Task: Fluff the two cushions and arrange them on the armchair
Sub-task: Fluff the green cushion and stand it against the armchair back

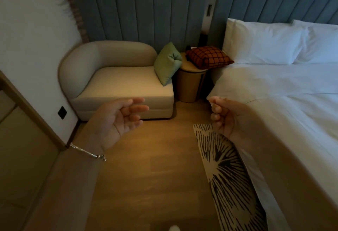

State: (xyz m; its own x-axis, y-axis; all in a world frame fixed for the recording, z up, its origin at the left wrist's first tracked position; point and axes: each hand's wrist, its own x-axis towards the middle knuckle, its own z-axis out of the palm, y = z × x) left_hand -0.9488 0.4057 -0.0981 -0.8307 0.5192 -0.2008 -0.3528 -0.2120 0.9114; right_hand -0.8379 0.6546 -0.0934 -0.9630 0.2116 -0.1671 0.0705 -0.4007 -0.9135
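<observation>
Nearest, at centre frame, we hold both hands empty above the floor (146, 166): the left hand (117, 119) open, palm up, fingers spread; the right hand (222, 115) loosely curled around nothing, we judge in readiness to reach. Beyond, left of centre, the armchair (117, 79) carries the green cushion (167, 64) tilted at its right edge. Farther right, the checked cushion (208, 57) lies on the side table (190, 84), off the chair, beside the bed (274, 88).
</observation>
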